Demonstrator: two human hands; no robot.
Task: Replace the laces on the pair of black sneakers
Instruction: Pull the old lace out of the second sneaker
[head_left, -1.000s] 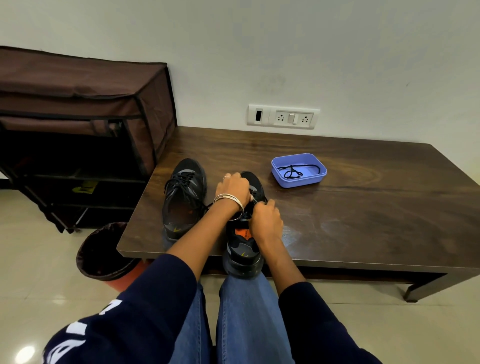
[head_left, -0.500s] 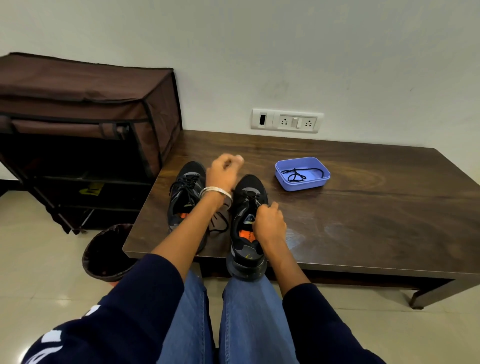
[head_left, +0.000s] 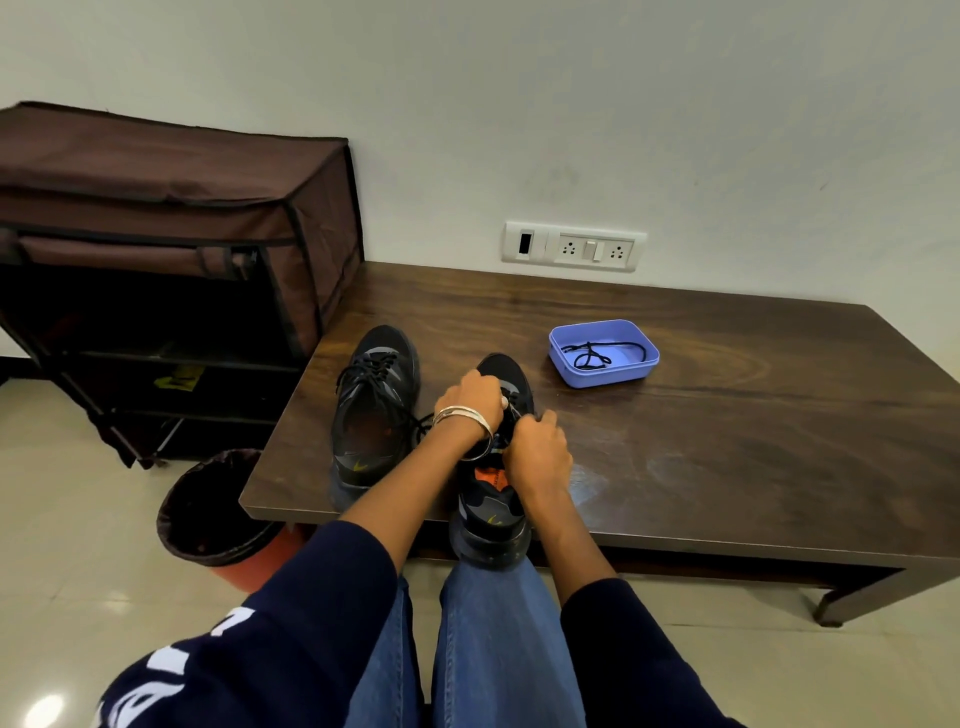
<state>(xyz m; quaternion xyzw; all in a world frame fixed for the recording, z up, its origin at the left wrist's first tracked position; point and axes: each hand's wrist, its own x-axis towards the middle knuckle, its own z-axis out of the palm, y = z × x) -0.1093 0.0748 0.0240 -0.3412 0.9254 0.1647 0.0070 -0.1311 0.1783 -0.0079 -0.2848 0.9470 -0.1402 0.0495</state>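
**Inspector:** Black mesh, orange tongue: the right-hand black sneaker (head_left: 493, 467) stood on the dark wooden counter (head_left: 727, 441), its heel overhanging the near edge above the person's knees. Both hands worked at its eyelets.

**Clerk:** And the grip?

**Inspector:** The left hand (head_left: 470, 397) and the right hand (head_left: 537, 449) were curled over the lace; the fingers appeared to pinch it, though the lace itself was mostly hidden.

**Clerk:** Risks?

**Inspector:** A firm pull could tip the overhanging shoe off the counter. The other black sneaker (head_left: 371, 410), just beside it, trailed a loose lace under the left wrist; it might snag. One black lace (head_left: 592, 356) lay in the lilac plastic tray (head_left: 605, 376), well apart.
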